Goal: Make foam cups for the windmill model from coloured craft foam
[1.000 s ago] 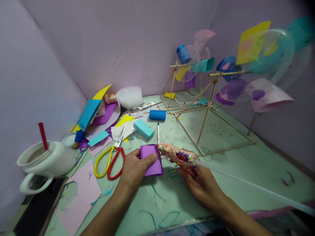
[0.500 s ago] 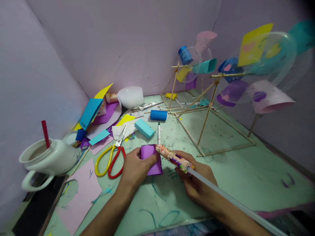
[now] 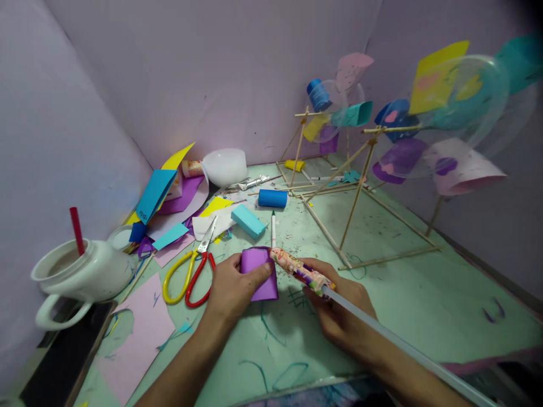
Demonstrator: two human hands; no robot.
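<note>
My left hand [image 3: 231, 285] is closed on a folded purple paper tube [image 3: 262, 284], thumb pressed on its top face. In my right hand [image 3: 343, 302] is a flower-patterned glue gun [image 3: 297, 267], with a long translucent glue stick [image 3: 382, 328] running out of its back. Its tip is at the purple tube's upper right edge; I cannot tell whether they touch. Just beyond, a white marker [image 3: 274, 229] lies with its dark tip pointing away. Scissors [image 3: 193, 277] with one yellow and one red handle lie left of my left hand.
A light-blue folded paper [image 3: 248, 221] and a blue paper roll [image 3: 272, 198] lie ahead. At right stand stick frames [image 3: 356, 198] bearing wheels with coloured paper cups. Pink paper [image 3: 139, 339], a white cup [image 3: 97, 268] and a pile of paper scraps [image 3: 182, 198] occupy the left.
Almost nothing differs. The whole view has shifted very slightly, and both hands keep their holds on the purple paper tube and the glue gun.
</note>
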